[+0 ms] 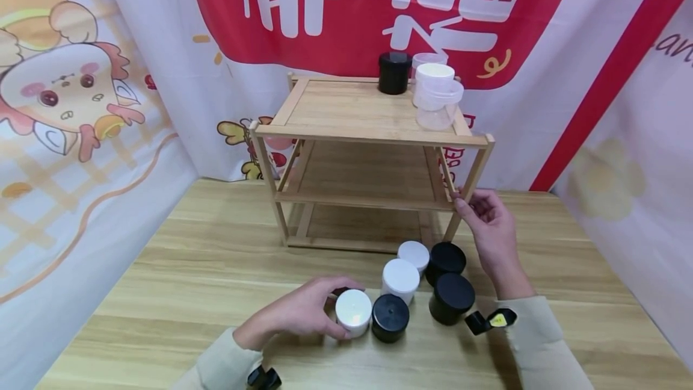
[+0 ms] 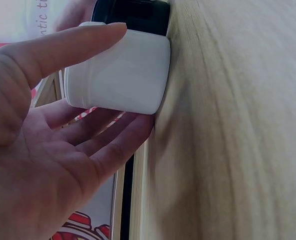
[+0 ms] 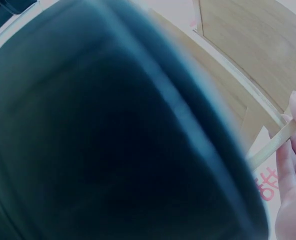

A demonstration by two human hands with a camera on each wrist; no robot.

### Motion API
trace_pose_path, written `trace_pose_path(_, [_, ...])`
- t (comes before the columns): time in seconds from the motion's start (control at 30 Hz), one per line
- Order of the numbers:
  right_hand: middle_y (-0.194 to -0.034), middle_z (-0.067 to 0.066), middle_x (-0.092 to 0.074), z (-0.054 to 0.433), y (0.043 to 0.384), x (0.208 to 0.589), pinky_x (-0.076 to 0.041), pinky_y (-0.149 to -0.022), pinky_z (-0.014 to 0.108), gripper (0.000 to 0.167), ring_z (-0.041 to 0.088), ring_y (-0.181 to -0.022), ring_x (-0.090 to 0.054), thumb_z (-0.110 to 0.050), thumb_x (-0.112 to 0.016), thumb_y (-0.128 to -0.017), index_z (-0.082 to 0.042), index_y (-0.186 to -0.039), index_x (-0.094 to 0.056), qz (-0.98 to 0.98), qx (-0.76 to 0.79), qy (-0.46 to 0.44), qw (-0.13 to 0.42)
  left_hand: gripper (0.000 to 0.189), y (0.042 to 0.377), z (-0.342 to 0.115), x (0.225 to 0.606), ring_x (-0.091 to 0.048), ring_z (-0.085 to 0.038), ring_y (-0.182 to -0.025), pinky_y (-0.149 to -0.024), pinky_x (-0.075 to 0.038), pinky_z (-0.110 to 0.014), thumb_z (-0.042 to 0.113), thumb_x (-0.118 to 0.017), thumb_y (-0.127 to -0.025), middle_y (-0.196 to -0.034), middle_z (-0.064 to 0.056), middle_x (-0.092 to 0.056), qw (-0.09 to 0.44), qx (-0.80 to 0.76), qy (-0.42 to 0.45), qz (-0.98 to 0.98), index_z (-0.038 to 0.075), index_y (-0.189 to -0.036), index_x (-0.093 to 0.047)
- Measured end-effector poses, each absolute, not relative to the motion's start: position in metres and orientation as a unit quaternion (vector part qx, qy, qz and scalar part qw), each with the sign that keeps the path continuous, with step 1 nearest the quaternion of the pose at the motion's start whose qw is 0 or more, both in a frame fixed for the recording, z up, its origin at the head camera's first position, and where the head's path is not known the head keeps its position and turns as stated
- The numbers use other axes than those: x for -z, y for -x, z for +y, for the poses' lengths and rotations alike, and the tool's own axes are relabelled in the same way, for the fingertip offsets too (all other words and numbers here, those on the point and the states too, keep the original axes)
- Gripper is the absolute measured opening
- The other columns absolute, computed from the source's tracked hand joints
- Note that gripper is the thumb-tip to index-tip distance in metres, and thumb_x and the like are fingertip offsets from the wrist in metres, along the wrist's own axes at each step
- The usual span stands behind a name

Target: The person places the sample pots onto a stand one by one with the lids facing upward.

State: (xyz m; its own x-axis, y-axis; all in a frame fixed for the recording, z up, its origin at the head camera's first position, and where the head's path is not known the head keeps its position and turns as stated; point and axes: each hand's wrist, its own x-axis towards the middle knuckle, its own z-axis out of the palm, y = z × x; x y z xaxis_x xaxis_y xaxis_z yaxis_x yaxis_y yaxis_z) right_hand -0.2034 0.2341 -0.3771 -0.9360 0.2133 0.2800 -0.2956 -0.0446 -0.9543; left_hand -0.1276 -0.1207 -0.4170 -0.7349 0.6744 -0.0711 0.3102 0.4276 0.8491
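Observation:
At the front of the table, my left hand (image 1: 305, 313) grips a white screw-lid jar (image 1: 354, 312), thumb on one side and fingers on the other. The left wrist view shows this white jar (image 2: 125, 70) with its base at the wooden surface. A black jar (image 1: 390, 318) stands right beside it. Farther right, my right hand (image 1: 491, 227) pinches the right front post of a three-tier wooden rack (image 1: 373, 136) at its middle shelf. In the right wrist view a large dark jar blocks most of the picture, with fingers on the wooden post (image 3: 275, 145) at the edge.
Two more white jars (image 1: 401, 278) and two black jars (image 1: 452, 298) stand before the rack's right front corner. On the top shelf, a black jar (image 1: 394, 74), a white jar (image 1: 430, 80) and clear jars (image 1: 436, 110) sit at right. Printed cloth (image 1: 146, 77) hangs around the table.

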Motion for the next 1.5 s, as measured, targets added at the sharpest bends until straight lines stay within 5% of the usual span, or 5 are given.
trace_pose_path(0.43, [-0.119, -0.006, -0.077, 0.235, 0.201, 0.376, -0.058, -0.088, 0.016, 0.024, 0.012, -0.105, -0.066, -0.013, -0.075, -0.101, -0.006, -0.123, -0.068, -0.671, -0.719, -0.033, 0.178, 0.065, 0.124, -0.122, 0.413, -0.066, -0.020, -0.123, -0.109, -0.056, -0.036, 0.011, -0.095, -0.078, -0.127, 0.000, -0.072, 0.196, -0.457, -0.289, 0.818, 0.013, -0.136, -0.065])
trace_pose_path(0.7, [-0.113, -0.008, -0.076, 0.237, 0.200, 0.377, -0.057, -0.084, 0.015, 0.021, 0.012, -0.100, -0.064, -0.010, -0.076, -0.101, -0.007, -0.120, -0.069, -0.673, -0.717, -0.028, 0.179, 0.063, 0.121, -0.123, 0.406, -0.065, -0.021, -0.120, -0.100, -0.055, -0.026, 0.009, -0.095, -0.077, -0.126, -0.004, -0.071, 0.184, -0.472, -0.269, 0.819, 0.012, -0.132, -0.062])
trace_pose_path(0.9, [-0.112, -0.008, -0.077, 0.234, 0.199, 0.381, -0.057, -0.083, 0.015, 0.020, 0.012, -0.099, -0.064, -0.010, -0.076, -0.100, -0.008, -0.119, -0.070, -0.670, -0.721, -0.025, 0.176, 0.063, 0.118, -0.130, 0.397, -0.067, -0.028, -0.125, -0.112, -0.055, -0.050, 0.016, -0.095, -0.078, -0.129, -0.005, -0.072, 0.164, -0.476, -0.263, 0.823, 0.014, -0.134, -0.065])
trace_pose_path(1.03, [-0.114, -0.007, -0.078, 0.229, 0.202, 0.382, -0.059, -0.087, 0.016, 0.022, 0.012, -0.103, -0.067, -0.010, -0.076, -0.101, -0.006, -0.121, -0.069, -0.666, -0.724, -0.040, 0.177, 0.065, 0.119, -0.138, 0.375, -0.066, -0.032, -0.127, -0.114, -0.053, -0.058, 0.019, -0.093, -0.081, -0.134, -0.008, -0.070, 0.137, -0.505, -0.241, 0.817, 0.013, -0.139, -0.064])
trace_pose_path(1.5, [-0.108, -0.008, -0.076, 0.232, 0.205, 0.379, -0.057, -0.083, 0.016, 0.017, 0.012, -0.099, -0.064, -0.008, -0.076, -0.100, -0.010, -0.116, -0.070, -0.663, -0.725, -0.023, 0.187, 0.067, 0.133, -0.139, 0.243, -0.070, -0.030, -0.125, -0.110, -0.057, -0.052, 0.015, -0.090, -0.088, -0.140, -0.009, -0.070, -0.021, -0.551, -0.174, 0.816, 0.010, -0.145, -0.055])
